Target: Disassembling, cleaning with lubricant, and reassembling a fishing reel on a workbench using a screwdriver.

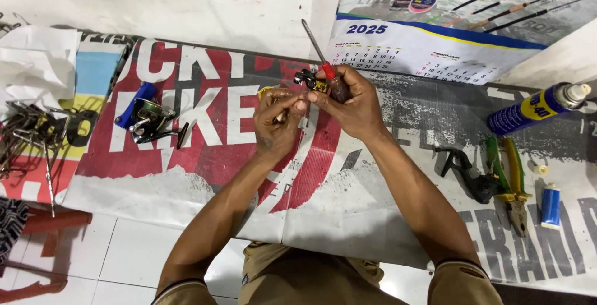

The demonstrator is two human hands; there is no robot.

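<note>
Both hands meet above the middle of the worktop (373, 218), which is covered by a printed banner in red, white and grey. The right hand (351, 106) is closed around a screwdriver (324, 62) with a red-and-dark handle, its shaft pointing up and away, and also pinches a small black-and-yellow reel part (311, 81). The left hand (277, 121) is closed too, its fingertips touching that part — what else it holds I cannot tell.

To the left lies one fishing reel (148, 118) with a blue piece. At the right edge lies one blue spray can (535, 107) with a yellow label, then one pair of green-handled pliers (511, 180) and one small blue tube (550, 205). A wall calendar (429, 50) lies at the far side.
</note>
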